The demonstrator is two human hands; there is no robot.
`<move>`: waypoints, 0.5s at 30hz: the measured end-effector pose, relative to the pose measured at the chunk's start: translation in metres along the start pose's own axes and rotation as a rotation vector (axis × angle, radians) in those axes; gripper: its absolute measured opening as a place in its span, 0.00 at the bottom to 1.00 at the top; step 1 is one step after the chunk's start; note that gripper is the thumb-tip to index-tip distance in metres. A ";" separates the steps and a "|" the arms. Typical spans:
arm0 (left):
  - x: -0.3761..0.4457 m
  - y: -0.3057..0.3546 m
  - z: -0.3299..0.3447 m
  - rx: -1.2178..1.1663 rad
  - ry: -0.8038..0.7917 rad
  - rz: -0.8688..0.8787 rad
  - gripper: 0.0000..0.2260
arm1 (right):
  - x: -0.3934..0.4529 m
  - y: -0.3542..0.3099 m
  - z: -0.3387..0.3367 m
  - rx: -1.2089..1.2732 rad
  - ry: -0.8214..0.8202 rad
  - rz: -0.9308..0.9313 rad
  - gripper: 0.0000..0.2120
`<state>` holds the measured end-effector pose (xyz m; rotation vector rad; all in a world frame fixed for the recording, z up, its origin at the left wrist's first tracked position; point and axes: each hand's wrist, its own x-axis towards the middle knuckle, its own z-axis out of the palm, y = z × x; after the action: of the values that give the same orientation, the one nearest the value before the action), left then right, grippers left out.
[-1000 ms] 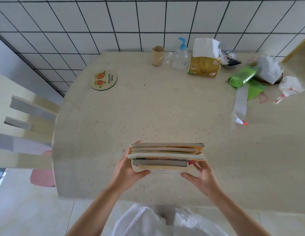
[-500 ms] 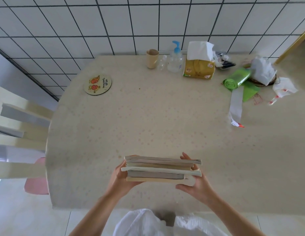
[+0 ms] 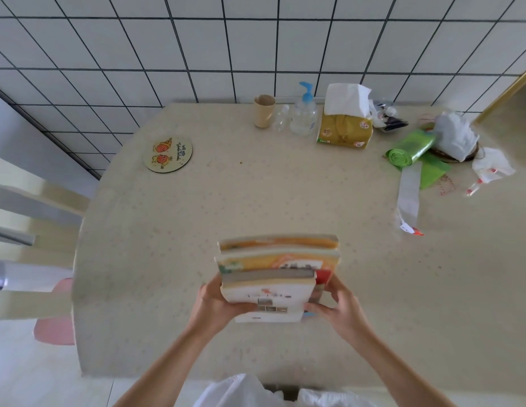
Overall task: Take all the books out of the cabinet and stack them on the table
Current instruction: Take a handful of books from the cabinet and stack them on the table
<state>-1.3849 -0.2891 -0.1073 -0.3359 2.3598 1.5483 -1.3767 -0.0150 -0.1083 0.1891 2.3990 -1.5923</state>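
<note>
- Since the whole bundle of books sits right between the two hands, there's no reach involved here: the left hand grips the left end and the right hand pinches the right end, fingers curled onto the near corners.
- The books are out over the tabletop, toward its near edge, dead ahead of the person. Can't tell for sure if the far edge already touches the surface or hangs just above it.
- Long axis of the bundle runs left to right, and it's tipped so the cover of the nearest book faces up at the camera, page edges of the others showing behind.
- Both hands look about equally close, so I'd guess neither leads; the coming move looks like laying the lot flat, which just needs bare tabletop ahead, and there's plenty.
- Containers, all at the far edge and well apart from the books: a beige cup (contents not visible), a pump bottle that looks partly filled with clear stuff, and a yellow tissue pack with a tissue sticking out the top.
- The cabinet isn't in view.
</note>
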 end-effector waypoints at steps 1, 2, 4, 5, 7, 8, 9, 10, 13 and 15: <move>0.007 0.003 0.000 -0.014 0.003 -0.011 0.30 | 0.007 -0.006 -0.002 0.013 -0.018 0.006 0.26; 0.014 0.007 -0.001 -0.038 0.003 -0.020 0.32 | 0.015 -0.012 -0.005 0.021 -0.038 0.022 0.26; 0.027 0.017 -0.001 -0.113 -0.003 -0.057 0.35 | 0.030 -0.021 -0.011 0.053 -0.071 0.065 0.25; 0.033 0.022 0.000 -0.157 -0.012 -0.083 0.36 | 0.038 -0.026 -0.014 0.081 -0.087 0.100 0.25; 0.045 0.033 0.002 -0.208 -0.019 -0.149 0.35 | 0.054 -0.034 -0.017 0.151 -0.119 0.206 0.25; 0.051 0.037 0.004 -0.225 -0.026 -0.188 0.34 | 0.062 -0.038 -0.018 0.186 -0.135 0.265 0.24; 0.058 0.039 0.005 -0.244 -0.039 -0.234 0.32 | 0.069 -0.041 -0.018 0.221 -0.150 0.330 0.21; 0.064 0.041 0.005 -0.265 -0.055 -0.289 0.31 | 0.075 -0.042 -0.018 0.258 -0.162 0.397 0.19; 0.078 0.046 0.008 -0.275 -0.100 -0.428 0.26 | 0.090 -0.038 -0.014 0.303 -0.185 0.567 0.17; 0.086 0.045 0.012 -0.269 -0.111 -0.486 0.21 | 0.096 -0.033 -0.008 0.292 -0.194 0.636 0.19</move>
<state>-1.4790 -0.2632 -0.1053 -0.7935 1.8054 1.5827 -1.4783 -0.0233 -0.1036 0.7321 1.7038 -1.5368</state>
